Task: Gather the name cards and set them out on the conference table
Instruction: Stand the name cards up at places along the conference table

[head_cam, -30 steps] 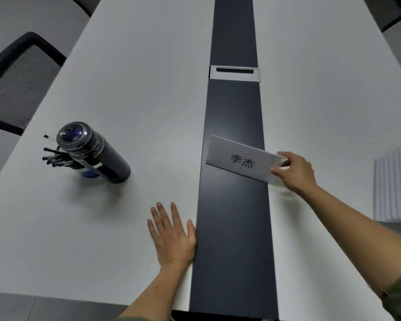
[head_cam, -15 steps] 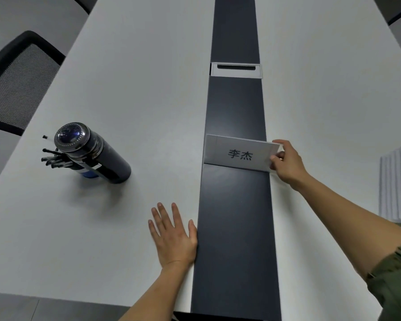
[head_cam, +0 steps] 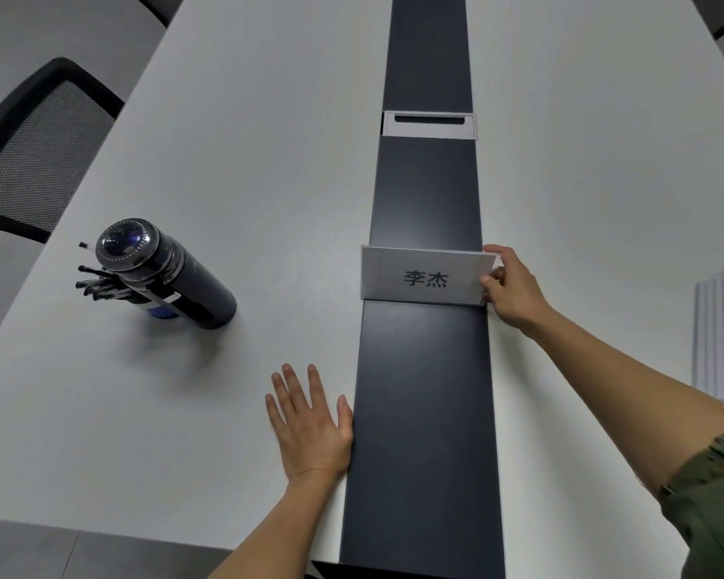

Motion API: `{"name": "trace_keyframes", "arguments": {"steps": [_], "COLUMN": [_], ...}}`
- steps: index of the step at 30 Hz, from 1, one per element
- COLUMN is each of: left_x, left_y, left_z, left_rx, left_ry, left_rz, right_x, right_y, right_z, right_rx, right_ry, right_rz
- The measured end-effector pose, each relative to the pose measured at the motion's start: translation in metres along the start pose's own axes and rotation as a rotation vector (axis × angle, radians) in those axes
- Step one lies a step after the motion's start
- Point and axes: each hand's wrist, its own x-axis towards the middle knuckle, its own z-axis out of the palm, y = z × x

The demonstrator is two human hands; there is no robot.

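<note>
Upright, name card [head_cam: 425, 277] in right hand [head_cam: 513, 292]

Right hand [head_cam: 515, 292] pinches name card [head_cam: 423, 277] upright across bench's [head_cam: 247, 160] dark centre strip [head_cam: 425, 411], left hand [head_cam: 310, 424] flat on bench, dark flask [head_cam: 168, 271] far left.

Olive-green short sleeve [head_cam: 711, 495], bare forearms

1 name card [head_cam: 423, 277], 1 flask [head_cam: 193, 282], 1 conference table [head_cam: 226, 160].
</note>
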Motion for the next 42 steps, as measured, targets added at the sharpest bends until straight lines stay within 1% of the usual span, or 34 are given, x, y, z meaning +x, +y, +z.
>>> {"name": "trace_keyframes", "arguments": {"steps": [7, 11, 13, 16, 18, 20, 21, 24, 26, 29, 33, 36, 42], "left_x": [0.0, -0.004, 0.0, 0.005, 0.005, -0.012, -0.025, -0.085, -0.123, -0.156, -0.2, -0.227, -0.266], "left_y": [-0.001, 0.001, 0.001, -0.006, -0.008, 0.0, 0.007, 0.044, 0.073, 0.111, 0.179, 0.235, 0.333], "left_z": [0.0, -0.004, -0.006, -0.017, -0.035, -0.059, -0.068, -0.089, -0.099, -0.11, -0.126, -0.133, -0.133], "left_rx": [0.003, -0.014, -0.031, -0.004, 0.052, 0.08, 0.038, -0.118, -0.171, -0.251, -0.296, -0.349, -0.498], "left_ry": [-0.001, -0.023, -0.055, -0.138, -0.266, -0.347, -0.377, -0.428, -0.472, -0.538, -0.53, -0.5, -0.453], "left_rz": [-0.008, 0.011, 0.01, 0.056, 0.082, 0.136, 0.155, 0.255, 0.326, 0.373, 0.464, 0.467, 0.38], "right_x": [-0.013, -0.049, -0.072, -0.123, -0.16, -0.2, -0.217, -0.271, -0.304, -0.334, -0.375, -0.39, -0.396], "right_y": [0.003, 0.025, 0.038, 0.065, 0.082, 0.095, 0.099, 0.111, 0.121, 0.138, 0.182, 0.224, 0.299], "right_z": [-0.004, -0.011, -0.012, -0.021, -0.034, -0.05, -0.058, -0.09, -0.117, -0.148, -0.205, -0.247, -0.323], "right_rx": [0.01, 0.006, -0.028, -0.102, -0.131, -0.14, -0.142, -0.132, -0.135, -0.146, -0.135, -0.125, -0.164], "right_ry": [-0.011, 0.056, 0.048, 0.033, 0.018, 0.016, 0.014, 0.016, 0.022, 0.036, 0.099, 0.111, 0.071], "right_rz": [0.024, 0.042, 0.047, 0.08, 0.114, 0.142, 0.155, 0.194, 0.212, 0.22, 0.266, 0.304, 0.288]}}
